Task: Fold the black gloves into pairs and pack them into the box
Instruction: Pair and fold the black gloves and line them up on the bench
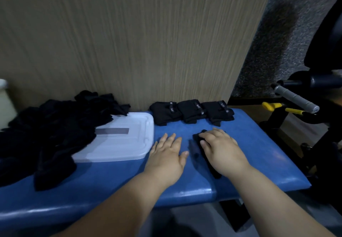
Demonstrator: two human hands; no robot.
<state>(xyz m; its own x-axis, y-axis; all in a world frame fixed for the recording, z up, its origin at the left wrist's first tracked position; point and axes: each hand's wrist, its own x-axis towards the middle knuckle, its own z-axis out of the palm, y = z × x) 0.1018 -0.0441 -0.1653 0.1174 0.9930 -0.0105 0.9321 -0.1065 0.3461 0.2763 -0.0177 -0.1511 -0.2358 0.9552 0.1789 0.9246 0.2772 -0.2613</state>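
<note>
One black glove (195,149) lies on the blue padded bench (255,155), near its front right part, under the right hand (220,148). That hand lies palm down on the glove with its fingers close together and almost straight, pressing it flat. Only the glove's left edge and a tip by the wrist show, so its fold cannot be made out. The left hand (166,155) rests just beside it on the bare bench, palm down and fingers spread, holding nothing.

Behind the hands three folded pairs sit in one row against the wooden panel (129,42), each touching the next: the left pair (163,113), the middle pair (192,111) and the right pair (218,112). Each shows small grey tabs with lettering too small to read.

To the left lies one white box (133,144), of which only the flat top with a grey strip (112,131) shows. A heap of loose black gloves (55,131) covers its left side and spreads to the frame's left edge; it is too dark and tangled to count.

At the far right stand one grey grip (296,99) and two yellow-handled pieces (270,105), part of dark equipment cut off by the frame
</note>
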